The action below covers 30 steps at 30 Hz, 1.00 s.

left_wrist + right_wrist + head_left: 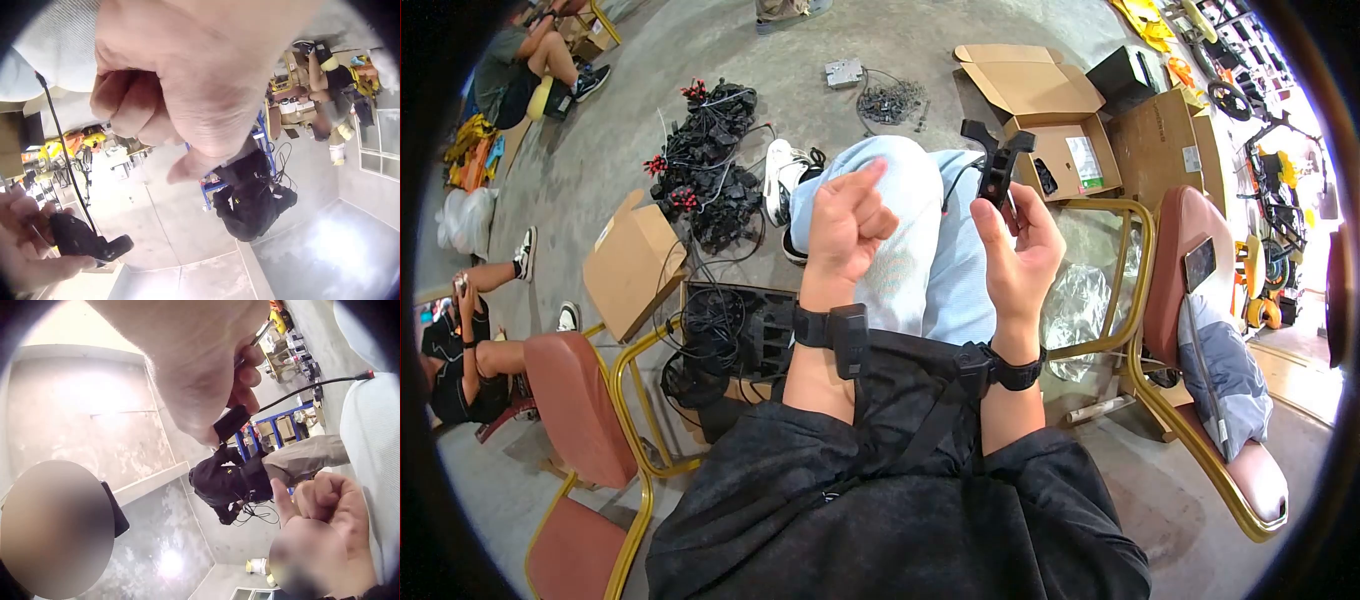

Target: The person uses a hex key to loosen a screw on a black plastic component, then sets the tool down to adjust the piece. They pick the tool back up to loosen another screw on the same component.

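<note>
My right hand (1025, 245) grips a black Y-shaped plastic part (997, 172) between thumb and fingers, its two prongs pointing up and away from me. A short black cable (312, 385) with a red tip runs out from this part. Along the right fingers lies a thin metal rod (262, 332), partly hidden by the hand. To its left, my left hand (850, 225) is raised over the knee with most fingers curled in and the index finger partly extended. In the left wrist view, the curled fingers (134, 106) show nothing held. Both hands stand apart above the lap.
On the floor ahead lie a heap of black parts (710, 170) with red connectors and a small pile of metal bits (892, 102). An open cardboard box (1090, 140) stands ahead right. Brown chairs (570, 400) flank me; a grey bag (1225, 370) rests on the right one.
</note>
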Each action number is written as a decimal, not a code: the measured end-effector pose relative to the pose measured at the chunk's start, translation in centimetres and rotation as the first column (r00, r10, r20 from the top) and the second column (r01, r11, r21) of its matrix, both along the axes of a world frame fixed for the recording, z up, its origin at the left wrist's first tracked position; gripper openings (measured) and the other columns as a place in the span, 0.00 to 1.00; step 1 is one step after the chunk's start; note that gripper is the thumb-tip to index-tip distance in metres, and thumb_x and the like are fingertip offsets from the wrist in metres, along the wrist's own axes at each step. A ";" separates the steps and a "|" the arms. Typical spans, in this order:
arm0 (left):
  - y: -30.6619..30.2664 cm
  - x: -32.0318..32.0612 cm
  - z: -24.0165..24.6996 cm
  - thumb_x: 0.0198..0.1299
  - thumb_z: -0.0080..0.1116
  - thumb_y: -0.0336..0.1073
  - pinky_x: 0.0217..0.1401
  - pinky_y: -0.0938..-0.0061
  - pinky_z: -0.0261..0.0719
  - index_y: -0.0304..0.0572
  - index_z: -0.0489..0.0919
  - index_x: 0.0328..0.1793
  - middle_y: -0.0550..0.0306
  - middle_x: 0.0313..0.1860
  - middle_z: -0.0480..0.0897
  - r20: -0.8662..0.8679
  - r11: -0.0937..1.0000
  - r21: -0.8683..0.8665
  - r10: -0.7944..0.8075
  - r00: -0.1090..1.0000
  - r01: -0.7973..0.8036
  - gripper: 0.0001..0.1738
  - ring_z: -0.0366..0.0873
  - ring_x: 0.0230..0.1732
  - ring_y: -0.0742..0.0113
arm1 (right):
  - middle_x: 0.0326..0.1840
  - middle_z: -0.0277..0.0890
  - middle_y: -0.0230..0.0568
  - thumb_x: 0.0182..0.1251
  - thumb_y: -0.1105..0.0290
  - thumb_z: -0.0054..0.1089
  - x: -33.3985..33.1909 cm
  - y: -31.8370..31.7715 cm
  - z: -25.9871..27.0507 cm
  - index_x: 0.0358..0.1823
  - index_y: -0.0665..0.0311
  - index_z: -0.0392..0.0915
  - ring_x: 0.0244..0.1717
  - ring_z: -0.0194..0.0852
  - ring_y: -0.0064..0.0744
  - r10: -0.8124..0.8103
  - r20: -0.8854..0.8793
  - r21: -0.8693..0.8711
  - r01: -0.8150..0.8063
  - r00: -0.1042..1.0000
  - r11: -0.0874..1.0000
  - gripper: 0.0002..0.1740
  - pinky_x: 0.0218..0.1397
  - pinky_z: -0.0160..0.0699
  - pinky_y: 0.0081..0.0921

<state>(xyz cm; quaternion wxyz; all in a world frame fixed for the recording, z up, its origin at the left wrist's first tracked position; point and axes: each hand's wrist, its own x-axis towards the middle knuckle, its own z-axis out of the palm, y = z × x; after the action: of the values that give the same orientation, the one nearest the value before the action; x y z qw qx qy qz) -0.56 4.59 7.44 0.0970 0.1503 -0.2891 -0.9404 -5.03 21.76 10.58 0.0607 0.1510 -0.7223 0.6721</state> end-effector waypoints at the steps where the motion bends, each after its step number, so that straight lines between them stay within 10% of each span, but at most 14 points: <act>1: 0.6 -0.1 1.2 0.66 0.59 0.38 0.17 0.74 0.39 0.56 0.55 0.15 0.74 0.11 0.51 0.069 0.999 -0.041 -0.028 0.997 0.031 0.30 0.42 0.11 0.80 | 0.32 0.75 0.26 0.57 0.68 0.75 0.1 -0.1 0.2 0.43 0.69 0.80 0.28 0.60 0.13 0.000 0.000 0.000 0.000 1.000 1.000 0.17 0.32 0.59 0.14; 8: 3.8 -0.9 0.4 0.64 0.61 0.30 0.12 0.80 0.47 0.52 0.60 0.16 0.73 0.12 0.60 0.068 0.975 -0.191 -0.102 0.992 0.113 0.26 0.54 0.11 0.82 | 0.25 0.72 0.24 0.56 0.65 0.76 1.3 -1.3 1.0 0.33 0.68 0.79 0.25 0.58 0.12 -0.002 0.144 0.063 -0.007 0.990 0.998 0.15 0.27 0.57 0.14; 10: 4.9 -1.4 -0.2 0.61 0.61 0.28 0.16 0.82 0.58 0.47 0.63 0.15 0.69 0.15 0.68 0.037 0.864 -0.501 0.075 0.996 -0.047 0.24 0.65 0.16 0.80 | 0.28 0.74 0.23 0.62 0.69 0.71 1.7 -1.3 1.5 0.36 0.69 0.79 0.29 0.63 0.09 0.077 0.139 0.105 -0.092 0.987 0.990 0.11 0.33 0.61 0.11; 13: 5.3 -1.6 -0.6 0.59 0.61 0.26 0.21 0.83 0.65 0.41 0.70 0.30 0.66 0.24 0.74 0.001 0.791 -0.603 0.131 0.991 -0.104 0.10 0.68 0.22 0.80 | 0.25 0.72 0.22 0.61 0.68 0.71 2.2 -1.6 2.0 0.29 0.66 0.75 0.27 0.60 0.09 0.064 0.135 0.123 -0.081 0.989 0.989 0.13 0.31 0.59 0.12; 15: 5.1 -1.8 -0.2 0.54 0.66 0.27 0.22 0.83 0.66 0.42 0.67 0.48 0.65 0.32 0.74 -0.072 0.643 -0.745 0.187 0.980 -0.177 0.20 0.68 0.24 0.81 | 0.23 0.69 0.22 0.59 0.69 0.72 2.7 -2.1 2.5 0.25 0.63 0.70 0.25 0.58 0.10 0.067 0.136 0.102 -0.081 0.988 0.992 0.16 0.28 0.57 0.13; 18: 5.0 -1.4 1.1 0.52 0.67 0.29 0.23 0.84 0.70 0.41 0.67 0.53 0.63 0.32 0.76 -0.024 0.849 -0.525 0.055 0.998 -0.059 0.24 0.73 0.24 0.79 | 0.21 0.70 0.28 0.53 0.64 0.77 3.2 -2.9 2.6 0.25 0.64 0.69 0.23 0.64 0.14 0.035 0.113 0.112 -0.048 0.993 0.993 0.21 0.24 0.63 0.14; 20: 4.0 -1.0 -0.5 0.53 0.64 0.30 0.24 0.84 0.72 0.40 0.72 0.52 0.60 0.36 0.79 -0.160 0.705 -0.707 -0.091 0.983 -0.049 0.20 0.75 0.24 0.79 | 0.22 0.70 0.30 0.51 0.64 0.78 3.5 -3.3 2.4 0.25 0.64 0.69 0.22 0.65 0.17 0.018 0.069 0.178 -0.030 0.997 0.984 0.21 0.24 0.66 0.16; 30: 3.8 -1.3 -1.3 0.52 0.62 0.28 0.38 0.78 0.76 0.38 0.76 0.53 0.59 0.43 0.80 -0.217 0.801 -0.597 -0.119 0.969 -0.035 0.20 0.77 0.37 0.74 | 0.20 0.66 0.33 0.51 0.63 0.76 3.3 -3.6 1.8 0.25 0.63 0.71 0.22 0.63 0.28 0.043 -0.008 0.301 -0.039 0.999 0.953 0.19 0.26 0.65 0.26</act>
<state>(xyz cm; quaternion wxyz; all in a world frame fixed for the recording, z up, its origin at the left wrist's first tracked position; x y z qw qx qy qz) -1.88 8.42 6.10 0.1532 -0.0111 -0.5592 -0.8147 -1.69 18.19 12.35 0.0283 0.1785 -0.8124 0.5544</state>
